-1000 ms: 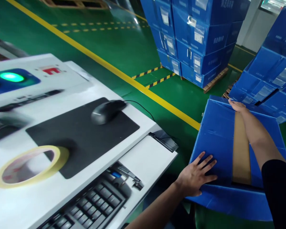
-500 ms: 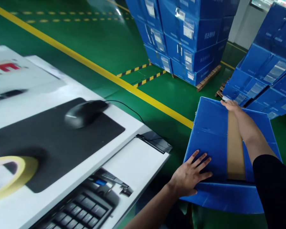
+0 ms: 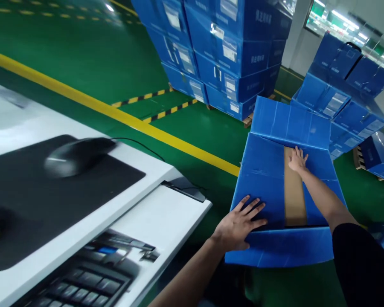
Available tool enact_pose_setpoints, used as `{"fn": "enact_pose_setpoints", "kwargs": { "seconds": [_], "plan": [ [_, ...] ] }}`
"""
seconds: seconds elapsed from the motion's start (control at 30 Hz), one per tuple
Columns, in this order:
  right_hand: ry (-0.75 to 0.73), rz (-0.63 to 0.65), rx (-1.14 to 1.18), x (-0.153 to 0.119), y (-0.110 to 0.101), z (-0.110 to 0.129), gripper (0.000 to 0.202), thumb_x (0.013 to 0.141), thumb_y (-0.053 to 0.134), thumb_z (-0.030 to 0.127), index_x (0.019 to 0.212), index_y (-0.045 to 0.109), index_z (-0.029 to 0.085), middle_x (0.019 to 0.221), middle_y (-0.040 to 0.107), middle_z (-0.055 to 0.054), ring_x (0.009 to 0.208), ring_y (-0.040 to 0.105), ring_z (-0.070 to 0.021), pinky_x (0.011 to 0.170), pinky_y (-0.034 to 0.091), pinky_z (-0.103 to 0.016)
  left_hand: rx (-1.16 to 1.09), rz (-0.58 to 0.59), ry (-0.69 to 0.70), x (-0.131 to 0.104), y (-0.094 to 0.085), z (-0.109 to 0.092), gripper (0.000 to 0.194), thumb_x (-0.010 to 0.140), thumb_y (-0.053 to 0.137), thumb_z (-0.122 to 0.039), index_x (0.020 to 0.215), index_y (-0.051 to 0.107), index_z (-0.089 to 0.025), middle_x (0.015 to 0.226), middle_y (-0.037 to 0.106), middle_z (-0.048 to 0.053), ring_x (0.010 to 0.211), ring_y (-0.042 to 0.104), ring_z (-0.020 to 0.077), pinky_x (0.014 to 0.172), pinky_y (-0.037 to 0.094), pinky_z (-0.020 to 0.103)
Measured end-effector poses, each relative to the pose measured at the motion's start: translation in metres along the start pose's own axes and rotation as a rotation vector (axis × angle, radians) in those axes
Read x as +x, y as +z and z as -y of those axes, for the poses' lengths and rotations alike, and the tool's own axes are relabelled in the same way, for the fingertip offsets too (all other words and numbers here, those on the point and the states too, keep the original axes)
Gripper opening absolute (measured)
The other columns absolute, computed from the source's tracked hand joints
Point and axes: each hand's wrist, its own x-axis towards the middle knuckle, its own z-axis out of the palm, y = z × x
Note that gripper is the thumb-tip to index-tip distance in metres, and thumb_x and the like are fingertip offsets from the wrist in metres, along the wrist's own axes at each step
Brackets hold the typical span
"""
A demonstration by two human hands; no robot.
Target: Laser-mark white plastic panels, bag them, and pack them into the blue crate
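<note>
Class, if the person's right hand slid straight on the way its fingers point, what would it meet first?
The right hand would probably meet the far flap of the blue box first, though the flap's slant is hard to judge.

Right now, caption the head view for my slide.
Left hand on a box, right hand at its brown strip, far flap open, beside a desk.

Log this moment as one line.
left hand: spread on blue box | right hand: at far end of brown strip | far flap, near flap: open | mouse: on pad
</note>
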Motion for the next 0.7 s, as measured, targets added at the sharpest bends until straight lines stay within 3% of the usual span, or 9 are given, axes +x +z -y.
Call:
{"fn": "enact_pose_setpoints", "kwargs": {
  "seconds": [0.07,0.17,0.23,0.33,0.43,0.5,0.63,0.7],
  "plan": [
    [0.054,0.025,-0.038,-0.044,0.004,-0.031,0.057,0.108,0.048,0.034,0.163,0.046,0.024,0.183,0.007,-0.013,0.166,0.008,-0.0458,0.124,0.011,-0.085,0.013,-0.010,0.001,0.000,0.001,-0.001,0.098,0.072,0.095,-0.060,0.160,0.055,-0.043,0.183,0.021,0.012,0.170,0.011,0.0425,0.134,-0.008,0.069],
    [0.073,0.069,-0.065,-0.099,0.004,-0.061,0.049,0.108,0.052,0.032,0.157,0.055,0.033,0.183,0.009,-0.011,0.163,0.019,-0.0479,0.121,0.024,-0.084,0.042,-0.011,0.001,0.001,0.004,-0.003,0.102,0.071,0.094,-0.064,0.161,0.053,-0.043,0.183,0.022,0.011,0.170,0.012,0.0428,0.134,-0.008,0.068],
    [0.055,0.090,-0.070,-0.120,-0.002,-0.065,0.043,0.110,0.051,0.034,0.153,0.059,0.036,0.181,0.018,-0.010,0.158,0.030,-0.0452,0.120,0.035,-0.076,0.068,-0.019,-0.004,0.003,0.006,-0.005,0.106,0.068,0.095,-0.066,0.162,0.052,-0.043,0.183,0.022,0.011,0.169,0.013,0.0431,0.134,-0.008,0.068],
    [0.041,0.097,-0.070,-0.129,-0.025,-0.062,0.038,0.112,0.057,0.038,0.148,0.062,0.028,0.171,0.039,-0.013,0.146,0.048,-0.0382,0.116,0.048,-0.062,0.082,-0.025,-0.013,0.005,0.008,-0.010,0.113,0.063,0.098,-0.065,0.163,0.051,-0.043,0.182,0.023,0.011,0.170,0.014,0.0422,0.135,-0.008,0.065],
    [0.033,0.067,-0.066,-0.123,-0.069,-0.076,0.038,0.111,0.064,0.043,0.144,0.064,0.023,0.155,0.056,-0.013,0.131,0.062,-0.0304,0.112,0.055,-0.054,0.086,-0.027,-0.032,0.005,0.009,-0.015,0.116,0.061,0.098,-0.066,0.164,0.049,-0.044,0.183,0.021,0.010,0.170,0.012,0.0401,0.135,-0.009,0.063],
    [0.041,0.024,-0.068,-0.120,-0.108,-0.106,0.039,0.112,0.062,0.044,0.144,0.064,0.022,0.148,0.062,-0.012,0.127,0.065,-0.0284,0.113,0.054,-0.053,0.101,-0.031,-0.054,0.004,0.008,-0.021,0.116,0.061,0.098,-0.064,0.164,0.049,-0.044,0.183,0.020,0.010,0.170,0.012,0.0396,0.135,-0.010,0.063],
    [0.166,-0.062,-0.107,-0.131,-0.195,-0.205,0.044,0.113,0.059,0.046,0.150,0.061,0.021,0.143,0.067,-0.012,0.130,0.066,-0.0289,0.116,0.052,-0.055,0.120,-0.034,-0.088,0.001,0.005,-0.029,0.115,0.062,0.098,-0.060,0.165,0.048,-0.045,0.183,0.021,0.009,0.170,0.011,0.0416,0.134,-0.010,0.065],
    [0.278,-0.083,-0.136,-0.146,-0.224,-0.255,0.046,0.112,0.061,0.048,0.148,0.063,0.020,0.144,0.067,-0.013,0.129,0.066,-0.0298,0.114,0.053,-0.054,0.112,-0.029,-0.090,0.001,0.004,-0.031,0.116,0.062,0.097,-0.063,0.165,0.047,-0.045,0.183,0.020,0.008,0.170,0.011,0.0415,0.134,-0.009,0.064]
  ]
}}
